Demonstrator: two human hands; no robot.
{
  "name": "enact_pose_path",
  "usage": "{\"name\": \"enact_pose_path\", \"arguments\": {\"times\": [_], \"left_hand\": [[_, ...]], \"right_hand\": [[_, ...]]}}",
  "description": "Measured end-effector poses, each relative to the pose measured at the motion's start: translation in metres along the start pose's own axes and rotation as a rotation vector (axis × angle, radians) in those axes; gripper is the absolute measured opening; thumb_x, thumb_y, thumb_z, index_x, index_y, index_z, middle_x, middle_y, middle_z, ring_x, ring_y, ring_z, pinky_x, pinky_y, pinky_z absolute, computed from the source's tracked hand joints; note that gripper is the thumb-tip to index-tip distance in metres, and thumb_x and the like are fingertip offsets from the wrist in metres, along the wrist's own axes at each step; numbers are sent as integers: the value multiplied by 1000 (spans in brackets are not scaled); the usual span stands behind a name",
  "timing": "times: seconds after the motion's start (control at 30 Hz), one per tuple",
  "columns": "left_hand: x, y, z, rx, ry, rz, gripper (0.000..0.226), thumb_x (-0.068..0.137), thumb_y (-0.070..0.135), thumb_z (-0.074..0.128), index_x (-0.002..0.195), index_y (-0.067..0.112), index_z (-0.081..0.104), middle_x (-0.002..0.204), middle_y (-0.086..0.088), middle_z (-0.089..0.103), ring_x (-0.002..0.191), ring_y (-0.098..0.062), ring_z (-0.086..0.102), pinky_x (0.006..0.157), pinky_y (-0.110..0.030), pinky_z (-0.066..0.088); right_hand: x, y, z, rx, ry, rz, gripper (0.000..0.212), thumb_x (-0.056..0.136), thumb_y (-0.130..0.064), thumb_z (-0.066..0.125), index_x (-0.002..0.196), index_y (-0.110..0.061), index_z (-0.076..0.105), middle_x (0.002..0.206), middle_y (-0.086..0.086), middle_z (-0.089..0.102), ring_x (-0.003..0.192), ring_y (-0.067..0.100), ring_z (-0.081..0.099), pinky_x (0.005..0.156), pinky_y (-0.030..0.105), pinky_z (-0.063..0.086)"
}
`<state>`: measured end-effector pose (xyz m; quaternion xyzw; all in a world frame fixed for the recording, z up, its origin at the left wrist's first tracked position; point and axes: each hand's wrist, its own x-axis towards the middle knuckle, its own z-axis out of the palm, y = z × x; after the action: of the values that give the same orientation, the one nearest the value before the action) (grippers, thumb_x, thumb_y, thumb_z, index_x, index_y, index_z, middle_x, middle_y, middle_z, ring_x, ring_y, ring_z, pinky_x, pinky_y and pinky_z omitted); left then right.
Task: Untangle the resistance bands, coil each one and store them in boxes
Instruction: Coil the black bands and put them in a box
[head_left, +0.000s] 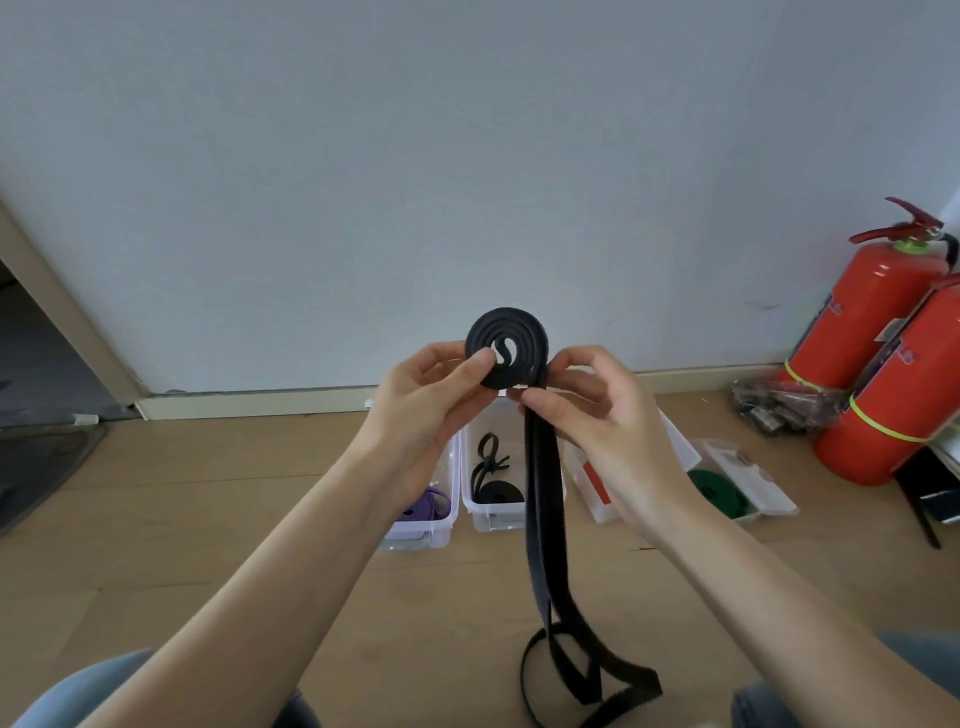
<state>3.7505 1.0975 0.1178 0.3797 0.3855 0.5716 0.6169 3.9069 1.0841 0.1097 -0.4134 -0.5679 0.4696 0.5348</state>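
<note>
Black band (543, 499) half coiled, held up at centre before the wall (467, 130). Left hand (431, 395) closed on the coil (506, 347), thumb pressed to its face at 9 o'clock. Right hand (592, 400) pinching the band just below the coil at 5 o'clock. Loose tail hanging to the floor (208, 493) at 6 o'clock, looped there. Below the hands, clear boxes (491, 512): purple band (426, 506) at 7 o'clock, black coil inside the middle one, green band (719, 491) at 4 o'clock. Extinguishers (872, 322) at 3 o'clock.

Boxes (491, 512) in a row on the floor (208, 493) before the wall (467, 156), extinguishers (878, 332) right.
</note>
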Motion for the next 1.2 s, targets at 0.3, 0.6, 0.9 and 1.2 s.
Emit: {"name": "enact_pose_path", "arguments": {"times": [0.3, 0.6, 0.9, 1.2], "left_hand": [[-9, -2, -4, 660, -177, -93, 26, 77, 13, 74, 101, 21, 69, 97, 1, 73, 88, -6, 67, 67, -6, 48], [-7, 12, -11, 425, -131, -37, 28, 74, 7, 72, 101, 8, 65, 88, -9, 74, 81, -21, 72, 67, -21, 55], [-7, -9, 0, 187, -12, -53, 23, 82, 14, 67, 103, 6, 60, 93, -10, 74, 91, -21, 70, 84, -27, 55], [-6, 12, -17, 763, -211, -5, 18, 74, 13, 76, 87, 25, 72, 82, 2, 74, 72, -11, 70, 65, -14, 52]], "right_hand": [[3, -9, -15, -425, -91, -125, 16, 87, -11, 62, 94, -26, 63, 95, -8, 67, 95, 5, 62, 88, 20, 47], [4, -6, -19, -250, -96, 18, 30, 78, -20, 72, 102, -19, 53, 88, -3, 70, 78, 8, 68, 70, 18, 54], [1, 2, -1, -55, 44, 12, 30, 80, -13, 70, 101, -15, 49, 85, 7, 72, 74, 18, 70, 65, 19, 54], [8, -5, -15, -567, -225, -226, 27, 89, -10, 60, 106, -31, 62, 101, -15, 64, 103, 10, 58, 89, 22, 47]]}}
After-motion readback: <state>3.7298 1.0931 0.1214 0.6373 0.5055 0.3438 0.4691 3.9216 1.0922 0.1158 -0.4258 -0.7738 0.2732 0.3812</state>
